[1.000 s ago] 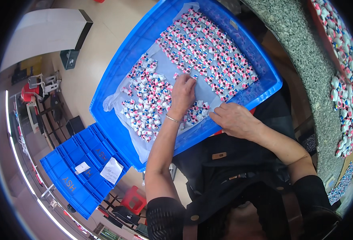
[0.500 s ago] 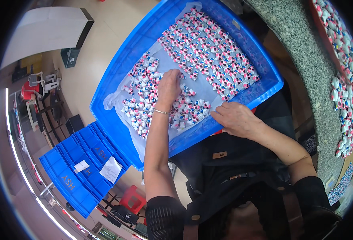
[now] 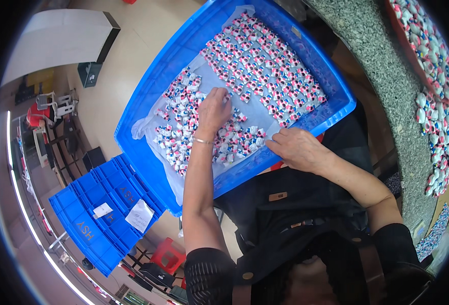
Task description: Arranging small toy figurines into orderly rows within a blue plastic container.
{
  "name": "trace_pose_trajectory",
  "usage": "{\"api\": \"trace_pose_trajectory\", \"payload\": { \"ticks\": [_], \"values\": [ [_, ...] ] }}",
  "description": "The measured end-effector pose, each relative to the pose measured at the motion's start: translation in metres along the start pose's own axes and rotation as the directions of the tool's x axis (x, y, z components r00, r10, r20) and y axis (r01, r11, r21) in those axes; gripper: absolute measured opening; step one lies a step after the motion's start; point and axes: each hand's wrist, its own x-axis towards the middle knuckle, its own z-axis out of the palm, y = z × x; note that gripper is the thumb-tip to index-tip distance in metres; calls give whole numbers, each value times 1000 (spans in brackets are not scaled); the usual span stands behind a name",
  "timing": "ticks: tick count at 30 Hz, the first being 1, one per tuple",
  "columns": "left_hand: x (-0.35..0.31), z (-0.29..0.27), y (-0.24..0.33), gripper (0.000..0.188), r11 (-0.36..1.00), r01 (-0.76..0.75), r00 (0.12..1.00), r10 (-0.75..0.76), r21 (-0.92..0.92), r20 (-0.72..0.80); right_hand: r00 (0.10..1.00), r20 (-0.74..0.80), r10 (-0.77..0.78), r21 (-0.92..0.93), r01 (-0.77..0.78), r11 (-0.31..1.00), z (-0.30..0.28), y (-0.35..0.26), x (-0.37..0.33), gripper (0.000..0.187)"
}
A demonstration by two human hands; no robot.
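A large blue plastic crate (image 3: 155, 66), lined with a thin white sheet (image 3: 204, 76), tilts in front of me. Small white, pink and blue figurines (image 3: 265, 61) stand in close rows on its far right side. A loose heap of the same figurines (image 3: 183, 137) covers the near left. My left hand (image 3: 213, 109) reaches over the heap, its fingers pinched around a figurine that is mostly hidden, at the edge of the bare strip of sheet. On the crate's near rim rests my right hand (image 3: 296, 150), fingers bent over the edge beside the sheet's border.
A speckled stone counter (image 3: 372, 56) runs along the right, bearing a big pile of similar figurines (image 3: 440, 112). At the lower left are blue crates (image 3: 99, 218) with paper slips on them. A red stool (image 3: 168, 255) and a white-and-red chair stand on the floor beyond.
The view has shifted slightly. Both hands keep nearly the same places; the left fingers have moved only a little at the edge of the heap.
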Motion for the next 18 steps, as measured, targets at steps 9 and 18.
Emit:
{"api": "trace_pose_trajectory", "payload": {
  "ticks": [9, 18],
  "values": [
    [-14, 35, 42, 26, 955, -263, 964, 264, 137, 9, 1000, 23, 8, -1, -8, 1000, 4, 0, 0, 52],
    [-39, 7, 18, 40, 996, -86, 994, 88, -40, 64, 999, 35, 13, 10, -13, 1000, -2, 1, -1, 46]
  ]
}}
